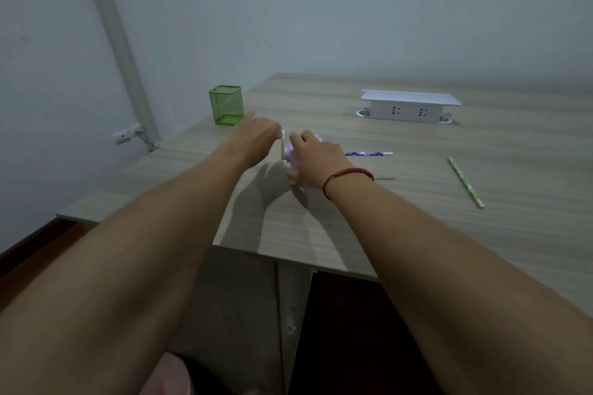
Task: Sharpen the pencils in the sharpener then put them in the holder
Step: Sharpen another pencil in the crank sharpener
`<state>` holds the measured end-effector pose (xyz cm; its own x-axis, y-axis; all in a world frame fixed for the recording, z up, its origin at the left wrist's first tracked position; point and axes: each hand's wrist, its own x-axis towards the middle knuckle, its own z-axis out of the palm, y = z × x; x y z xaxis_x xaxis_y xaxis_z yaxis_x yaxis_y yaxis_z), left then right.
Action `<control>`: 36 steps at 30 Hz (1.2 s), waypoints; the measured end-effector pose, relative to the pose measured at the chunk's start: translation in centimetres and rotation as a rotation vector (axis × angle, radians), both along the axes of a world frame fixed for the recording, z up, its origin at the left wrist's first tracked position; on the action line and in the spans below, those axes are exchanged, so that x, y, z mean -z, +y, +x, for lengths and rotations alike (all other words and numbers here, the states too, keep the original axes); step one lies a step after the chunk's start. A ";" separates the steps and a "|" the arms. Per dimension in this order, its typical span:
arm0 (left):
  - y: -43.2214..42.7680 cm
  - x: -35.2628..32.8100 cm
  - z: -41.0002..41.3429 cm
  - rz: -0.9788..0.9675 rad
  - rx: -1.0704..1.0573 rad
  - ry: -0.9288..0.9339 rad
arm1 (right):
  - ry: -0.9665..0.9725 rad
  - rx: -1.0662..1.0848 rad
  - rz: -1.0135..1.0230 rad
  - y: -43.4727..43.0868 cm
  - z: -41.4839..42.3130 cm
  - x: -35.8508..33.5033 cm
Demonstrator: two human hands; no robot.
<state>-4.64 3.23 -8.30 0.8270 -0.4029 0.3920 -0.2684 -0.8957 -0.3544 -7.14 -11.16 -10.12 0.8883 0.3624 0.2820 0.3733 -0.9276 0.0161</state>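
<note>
You're working on the first pencil, by the look of it. The blue patterned pencil point(369, 153) is sticking out level from the right side of the sharpener point(289, 151), so sharpening is under way, not done. Your right hand point(313, 160) is wrapping its grip over the lilac plastic body, pinning it down. Your left hand point(256, 135) is curling its grip onto the white crank point(282, 144) on the sharpener's left side. The fingertips are hidden, so I'm judging that as a pinch.

Well to the right of the sharpener, the green pencil point(466, 182) is lying flat on the table point(417, 218), slim and glossy, with neither hand on it. Behind and to the left of the sharpener, the green holder point(225, 105) is standing upright. It's square, see-through wire mesh, and no pencil is showing inside, so both pencils are waiting to go in. The table is showing a pale, matte wood grain.
</note>
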 end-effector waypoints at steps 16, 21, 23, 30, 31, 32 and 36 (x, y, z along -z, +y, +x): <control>0.5 1.9 -5.8 -0.266 0.109 0.047 | 0.123 0.154 0.050 1.3 -0.5 -0.8; 0.0 4.1 -5.7 -0.243 0.041 0.134 | 0.091 0.146 0.023 1.3 -0.1 -0.6; -0.1 5.4 -5.5 -0.285 0.004 0.157 | 0.078 0.129 0.025 1.3 0.0 -0.3; 0.0 4.7 -2.1 -0.222 -0.062 0.242 | -0.027 0.007 0.078 0.5 0.5 0.9; -0.1 4.4 -1.5 -0.188 -0.070 0.232 | -0.044 -0.001 0.076 0.5 0.6 0.8; 0.0 4.0 -1.0 -0.151 -0.074 0.212 | -0.057 -0.008 0.066 0.4 0.7 0.8; 0.3 2.1 1.0 -0.163 -0.058 0.127 | -0.064 -0.051 0.010 -0.3 0.7 0.6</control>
<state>-3.65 3.52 -10.41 0.8939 -0.2931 0.3391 -0.2481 -0.9537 -0.1702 -6.47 -11.46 -10.77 0.8487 0.4039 0.3414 0.4190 -0.9074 0.0319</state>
